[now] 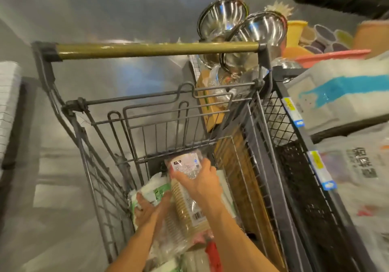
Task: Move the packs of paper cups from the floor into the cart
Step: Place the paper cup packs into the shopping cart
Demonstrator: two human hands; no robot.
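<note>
Forearms fill the bottom edge of the head view, the only view, and both hands are inside the cart [99,187] basket. Right hand [202,180] is clamped over the labelled top end of the pack of paper cups [185,206], fingers curled round it. Left hand [150,207] sits at the pack's left side, fingers spread and fairly straight on the green-and-white pack [156,190]; it presses and isn't closed on anything. Cup pack is in the basket, tilted, lower end on the pile, not yet let go.

Risks, my read:
- Pack lies slanted on soft wrapped goods, so on release it may roll or slide toward the wire wall.
- Clear wrap looks thin. A snag on the wire could tear it, and a hard squeeze could crush the cups.

Contents:
- Basket holds the cup pack, the green-and-white pack and more clear-wrapped packs beneath. Something red [212,252] sits near the bottom edge; can't tell what it is.
- Shelf [294,145] just right of the cart carries bagged goods.
- Steel bowls [223,21] are stacked beyond the cart.
</note>
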